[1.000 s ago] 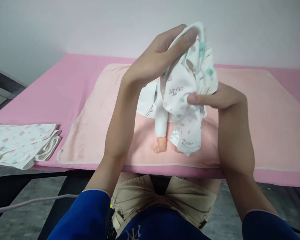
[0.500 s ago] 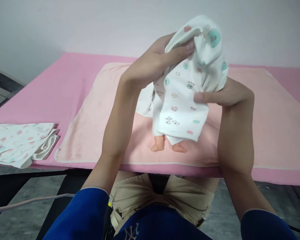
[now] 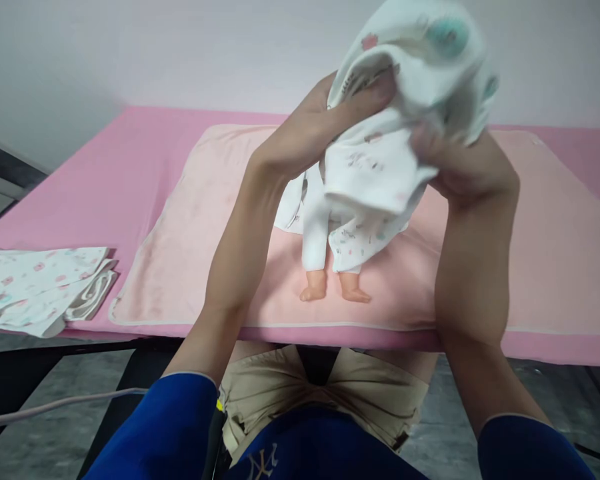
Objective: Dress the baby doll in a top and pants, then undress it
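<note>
Between my hands, raised above the mat, is a white baby garment (image 3: 375, 167) printed with small green and pink pictures; its upper part is bunched and blurred. My left hand (image 3: 340, 117) grips its left side, thumb on top of the cloth. At the right, my right hand (image 3: 473, 163) pinches the gathered fabric, its fingers partly behind the cloth. Below lies a baby doll (image 3: 314, 283), feet toward me, in white clothing with printed cloth over one leg. Its head and most of its body are hidden behind the garment and my hands.
The doll rests on a peach mat (image 3: 205, 267) spread over a pink-covered table (image 3: 105, 173). A folded printed cloth (image 3: 45, 280) lies at the table's left front edge. Behind stands a pale wall (image 3: 205, 53). A cable (image 3: 65, 403) runs below the table at left.
The garment has moved up and its lower part is now gathered in my right hand, which has risen. More of the doll's legs shows beneath.
</note>
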Tool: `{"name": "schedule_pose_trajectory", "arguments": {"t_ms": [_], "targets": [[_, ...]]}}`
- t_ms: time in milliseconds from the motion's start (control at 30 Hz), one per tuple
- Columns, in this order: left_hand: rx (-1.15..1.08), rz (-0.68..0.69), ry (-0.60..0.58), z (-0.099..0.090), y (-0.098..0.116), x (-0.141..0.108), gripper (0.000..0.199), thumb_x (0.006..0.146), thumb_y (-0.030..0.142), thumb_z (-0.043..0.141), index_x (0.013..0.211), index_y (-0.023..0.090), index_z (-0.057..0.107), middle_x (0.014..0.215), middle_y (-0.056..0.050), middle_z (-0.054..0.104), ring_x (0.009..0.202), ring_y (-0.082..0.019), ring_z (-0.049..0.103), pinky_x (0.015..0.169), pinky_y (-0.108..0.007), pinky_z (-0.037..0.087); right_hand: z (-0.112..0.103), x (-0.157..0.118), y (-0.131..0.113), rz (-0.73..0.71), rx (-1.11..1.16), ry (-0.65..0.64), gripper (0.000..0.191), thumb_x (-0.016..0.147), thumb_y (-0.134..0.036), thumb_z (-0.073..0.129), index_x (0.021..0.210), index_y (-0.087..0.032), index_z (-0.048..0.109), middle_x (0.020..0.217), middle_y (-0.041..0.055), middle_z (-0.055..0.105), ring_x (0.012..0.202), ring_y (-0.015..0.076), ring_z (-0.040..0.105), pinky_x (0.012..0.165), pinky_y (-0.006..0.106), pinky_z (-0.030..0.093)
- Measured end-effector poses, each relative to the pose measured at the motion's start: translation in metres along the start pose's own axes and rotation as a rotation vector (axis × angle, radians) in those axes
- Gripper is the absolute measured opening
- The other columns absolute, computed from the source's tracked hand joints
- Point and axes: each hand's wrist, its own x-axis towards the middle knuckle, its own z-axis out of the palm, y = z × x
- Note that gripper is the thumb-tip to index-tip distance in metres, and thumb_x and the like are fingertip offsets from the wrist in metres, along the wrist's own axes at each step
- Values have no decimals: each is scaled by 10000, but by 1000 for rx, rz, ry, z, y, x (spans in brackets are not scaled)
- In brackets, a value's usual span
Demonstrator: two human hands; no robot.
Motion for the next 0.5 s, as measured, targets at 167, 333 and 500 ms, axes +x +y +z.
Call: {"name": "schedule_pose_trajectory", "arguments": {"t_ms": [167, 333, 500], "targets": [[115, -65, 6, 4, 1, -2, 172, 1051, 331, 745, 1087, 188, 835, 1042, -29, 807, 1206, -313, 802, 928, -342, 682, 32, 12, -7, -225, 23, 89, 278, 1100, -486, 660, 1261, -298, 786, 1470, 9, 740, 1614, 269, 561, 1320, 421, 540], [9, 22, 144, 9, 1, 1, 176, 1090, 358, 703, 997, 235, 787, 1001, -16, 816, 1288, -303, 763, 1021, -351, 664, 20, 9, 0, -206, -161, -18, 401, 1005, -698, 721, 934, -308, 781, 1131, 50, 814, 1173, 322, 778, 962, 444, 700], [53, -236, 285, 31, 17, -3, 494, 1159, 411, 504, 803, 122, 686, 702, -15, 631, 1149, -334, 818, 816, -350, 620, 3, 0, -1, -131, -292, -225, 662, 890, -909, 666, 601, -316, 606, 722, 77, 622, 875, 322, 712, 890, 522, 659]]}}
